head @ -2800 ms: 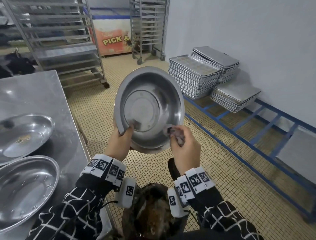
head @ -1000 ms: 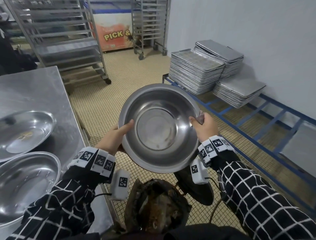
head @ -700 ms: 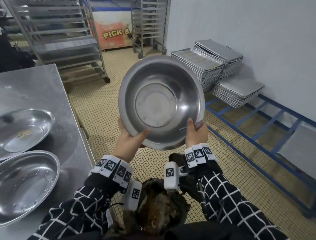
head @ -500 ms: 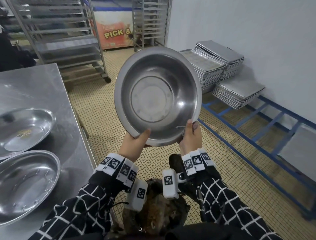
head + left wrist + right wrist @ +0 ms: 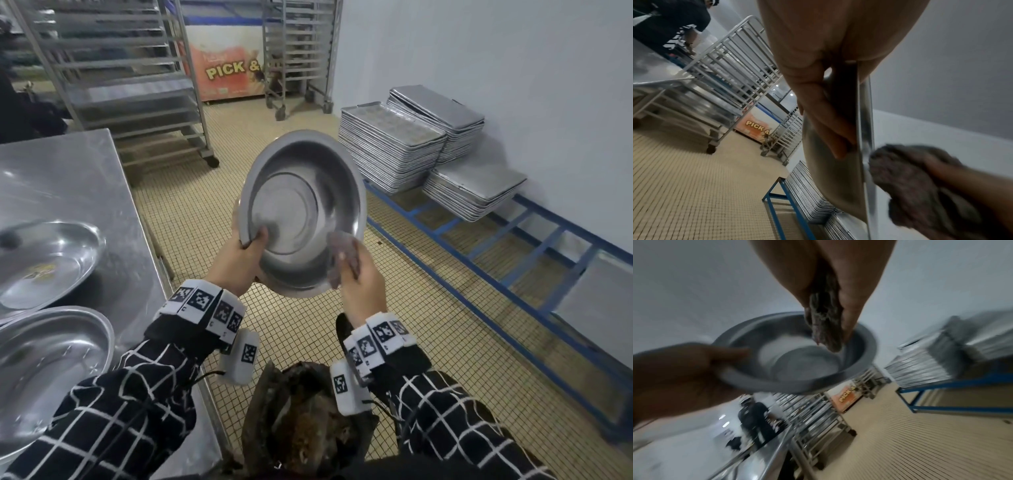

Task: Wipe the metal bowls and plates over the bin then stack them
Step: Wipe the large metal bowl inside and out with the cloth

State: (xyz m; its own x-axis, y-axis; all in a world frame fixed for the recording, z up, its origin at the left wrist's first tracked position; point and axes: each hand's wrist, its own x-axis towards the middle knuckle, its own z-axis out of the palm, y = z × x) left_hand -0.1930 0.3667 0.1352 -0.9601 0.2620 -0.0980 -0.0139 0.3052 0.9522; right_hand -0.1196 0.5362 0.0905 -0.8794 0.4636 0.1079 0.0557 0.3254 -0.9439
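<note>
I hold a round metal bowl [image 5: 301,212] tilted up on its edge, inside facing me, above the bin [image 5: 305,425]. My left hand [image 5: 239,260] grips its lower left rim, thumb inside and fingers [image 5: 830,123] behind. My right hand [image 5: 356,277] clutches a grey-brown cloth [image 5: 342,253] against the bowl's lower right inner wall. The right wrist view has the cloth [image 5: 824,324] hanging into the bowl [image 5: 797,353]. In the left wrist view the cloth [image 5: 916,183] sits beside the rim [image 5: 865,129].
Two shallow metal plates [image 5: 44,260] [image 5: 44,370] lie on the steel table [image 5: 68,178] at my left. Stacks of baking trays [image 5: 394,144] sit on a blue floor rack [image 5: 513,246] to the right. Wheeled racks [image 5: 137,85] stand behind, with another person [image 5: 756,418] beyond the table.
The bowl has dropped lower and turned slightly right. My right hand left the rim and brought the cloth inside against the lower right wall. The left hand kept its grip.
</note>
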